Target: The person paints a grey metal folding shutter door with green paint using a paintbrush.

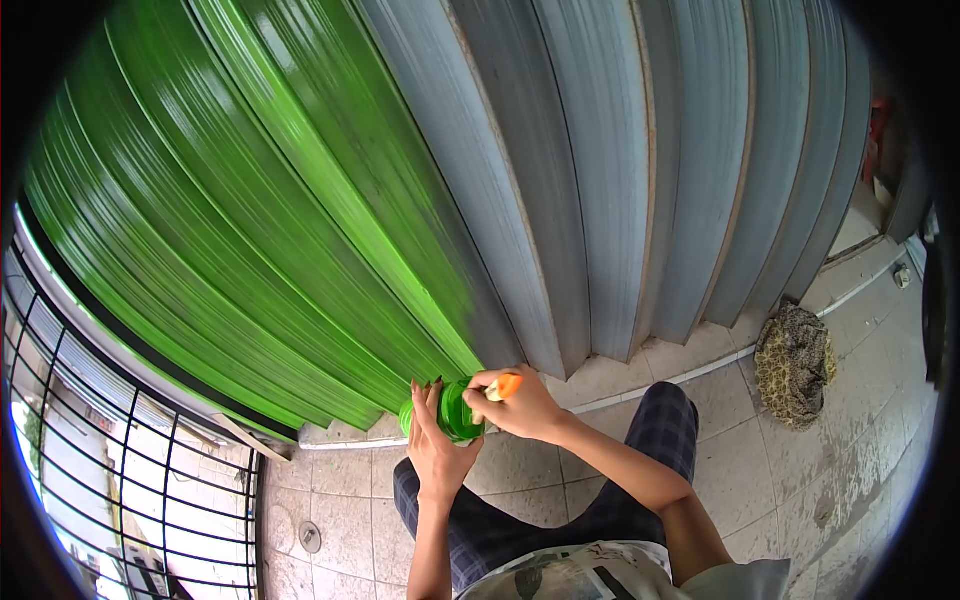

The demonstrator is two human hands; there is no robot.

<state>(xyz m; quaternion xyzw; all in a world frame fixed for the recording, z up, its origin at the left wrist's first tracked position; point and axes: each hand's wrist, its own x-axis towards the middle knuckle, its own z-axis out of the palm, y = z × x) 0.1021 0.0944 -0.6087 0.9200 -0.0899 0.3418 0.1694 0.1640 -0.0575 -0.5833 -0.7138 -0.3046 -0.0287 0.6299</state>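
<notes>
My left hand point(436, 452) is wrapped round a can of green paint point(462, 412), held low in front of the metal shutter. Over the can's mouth, my right hand point(522, 408) grips a paintbrush point(503, 389) by its pale handle with an orange end. The bristles are down in the can and hidden. Behind the hands rises the ribbed metal shutter point(590, 190). Its left part wears glossy green paint point(270, 220), with a ragged wet edge by the can. The ribs farther right are bare grey with rusty edges.
Pale floor tiles point(340, 500) lie under my bent legs. A crumpled patterned cloth point(795, 365) sits on the floor at the right. To the left stands a black metal grille point(150, 450). A round drain cover point(310, 537) is set in the floor near it.
</notes>
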